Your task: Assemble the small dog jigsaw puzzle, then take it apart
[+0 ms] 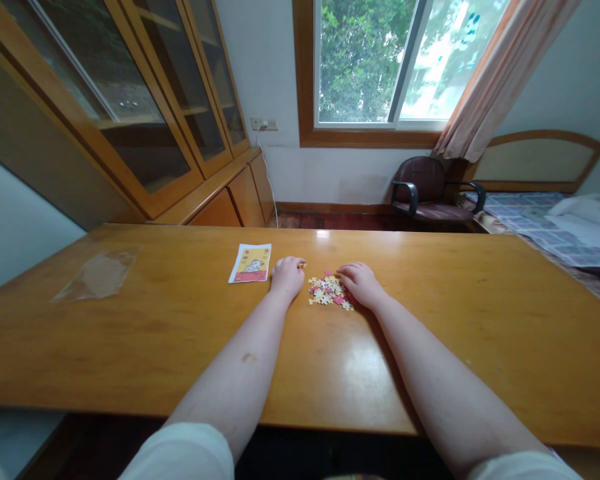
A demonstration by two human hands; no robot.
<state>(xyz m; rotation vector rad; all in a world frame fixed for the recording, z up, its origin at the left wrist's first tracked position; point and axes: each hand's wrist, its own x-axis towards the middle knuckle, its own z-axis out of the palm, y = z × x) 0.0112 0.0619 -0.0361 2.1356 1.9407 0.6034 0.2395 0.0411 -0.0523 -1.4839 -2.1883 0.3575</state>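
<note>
A small heap of loose puzzle pieces [326, 291], yellow, white and pink, lies on the wooden table [180, 333] between my hands. My right hand [361, 283] rests at the heap's right edge with its fingers curled down onto the pieces. My left hand [287, 275] sits just left of the heap, fingers bent, with a yellow piece [303, 265] at the fingertips. A printed picture card [251, 263] showing a cartoon figure lies flat to the left of my left hand.
A clear plastic bag [96, 275] lies at the table's far left. Wooden glass-door cabinets [145, 127] line the left wall. A dark armchair [430, 193] stands under the window [395, 63], and a bed [555, 220] is at the right.
</note>
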